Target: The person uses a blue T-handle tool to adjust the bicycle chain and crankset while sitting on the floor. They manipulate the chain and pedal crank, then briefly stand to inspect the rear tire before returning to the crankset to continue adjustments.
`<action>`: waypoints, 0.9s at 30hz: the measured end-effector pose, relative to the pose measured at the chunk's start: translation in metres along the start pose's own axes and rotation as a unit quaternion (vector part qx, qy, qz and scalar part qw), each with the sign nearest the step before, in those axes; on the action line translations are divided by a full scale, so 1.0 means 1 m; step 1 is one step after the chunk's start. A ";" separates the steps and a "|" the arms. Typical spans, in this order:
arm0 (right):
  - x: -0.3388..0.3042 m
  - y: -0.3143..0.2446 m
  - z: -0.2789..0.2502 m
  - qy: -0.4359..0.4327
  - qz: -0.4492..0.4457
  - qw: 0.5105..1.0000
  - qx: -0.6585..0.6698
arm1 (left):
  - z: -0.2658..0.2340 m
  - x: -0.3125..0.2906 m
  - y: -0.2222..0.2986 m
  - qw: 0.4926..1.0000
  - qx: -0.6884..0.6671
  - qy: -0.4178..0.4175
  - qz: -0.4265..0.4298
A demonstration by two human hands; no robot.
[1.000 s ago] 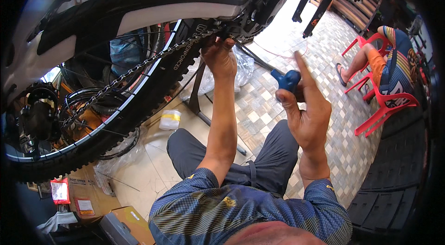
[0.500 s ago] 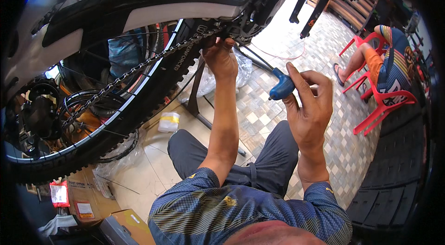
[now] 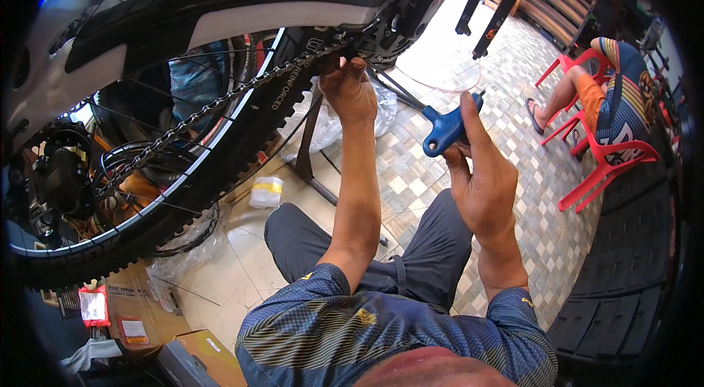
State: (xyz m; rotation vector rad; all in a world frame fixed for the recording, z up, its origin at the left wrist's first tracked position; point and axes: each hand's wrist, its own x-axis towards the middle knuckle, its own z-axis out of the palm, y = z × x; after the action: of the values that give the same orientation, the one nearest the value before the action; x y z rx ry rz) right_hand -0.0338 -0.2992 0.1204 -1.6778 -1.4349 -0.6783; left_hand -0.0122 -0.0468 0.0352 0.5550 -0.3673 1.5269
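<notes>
My right hand (image 3: 484, 178) grips the blue handle of a T-handle hex key (image 3: 444, 127), thumb and fingers pinching its crossbar. The tool's dark shaft runs up and left toward the bicycle's crank area (image 3: 385, 39); where its tip ends is hidden. Right below the chain (image 3: 198, 117) and chainring, my left hand (image 3: 350, 94) is raised with curled fingers close together. What those fingers hold, if anything, is hidden among the dark parts. The bicycle frame (image 3: 286, 24), white and black, spans the upper left, with a knobby tyre (image 3: 242, 145) behind the chain.
A dark stand leg (image 3: 308, 145) and clear plastic wrap (image 3: 385, 105) are beyond my left forearm. A small white package (image 3: 265, 192) lies on the floor, cardboard boxes (image 3: 198, 358) at lower left. To the right, a person (image 3: 620, 94) sits on a red plastic chair (image 3: 609, 167).
The blue handle has turned in my right hand, its crossbar now slanting up to the right. My right hand has shifted slightly downward and left; my left hand stays at the crank area.
</notes>
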 end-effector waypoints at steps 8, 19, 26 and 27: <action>0.013 0.000 0.003 0.027 0.046 0.999 0.000 | -0.002 0.001 -0.003 1.000 0.001 -0.012 0.016; -0.002 0.001 0.008 -0.042 0.182 0.917 0.353 | 0.017 -0.002 0.004 1.000 0.021 0.007 0.019; 0.002 0.005 -0.002 -0.009 -0.069 0.995 -0.070 | 0.009 -0.001 0.001 1.000 0.008 -0.007 0.013; 0.006 0.000 -0.007 0.002 -0.087 0.987 -0.136 | 0.010 -0.001 0.001 1.000 0.000 -0.011 0.013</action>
State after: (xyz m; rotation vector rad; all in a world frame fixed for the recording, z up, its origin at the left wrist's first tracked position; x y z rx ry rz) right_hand -0.0320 -0.3020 0.1294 -1.7670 -1.5534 -1.0132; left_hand -0.0121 -0.0534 0.0432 0.5692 -0.3925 1.5477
